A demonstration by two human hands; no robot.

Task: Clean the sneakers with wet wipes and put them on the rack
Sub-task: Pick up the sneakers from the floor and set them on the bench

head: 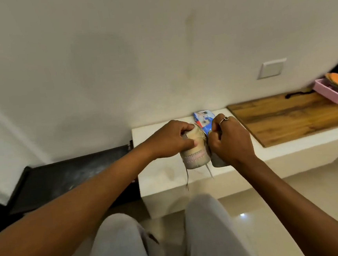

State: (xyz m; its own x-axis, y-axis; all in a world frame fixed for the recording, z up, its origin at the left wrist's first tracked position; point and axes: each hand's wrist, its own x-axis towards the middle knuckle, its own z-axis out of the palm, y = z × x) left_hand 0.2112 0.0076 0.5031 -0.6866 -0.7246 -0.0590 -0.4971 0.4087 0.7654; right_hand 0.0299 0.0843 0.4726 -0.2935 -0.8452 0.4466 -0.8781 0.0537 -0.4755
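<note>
Before the wipes pack: left hand grips the sneaker; right hand clenches a grey thing, possibly a wipe.

Pale wall with 1 switch plate; white ledge carries a wooden board at its right end; glossy tiled floor

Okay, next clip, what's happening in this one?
A seated person holds a pale sneaker over a white ledge, the left hand gripping its upper. The right hand is curled round a grey piece right beside the sneaker, probably a wipe, though that is unclear. A blue wipes pack lies on the ledge behind. No rack is in view.
</note>
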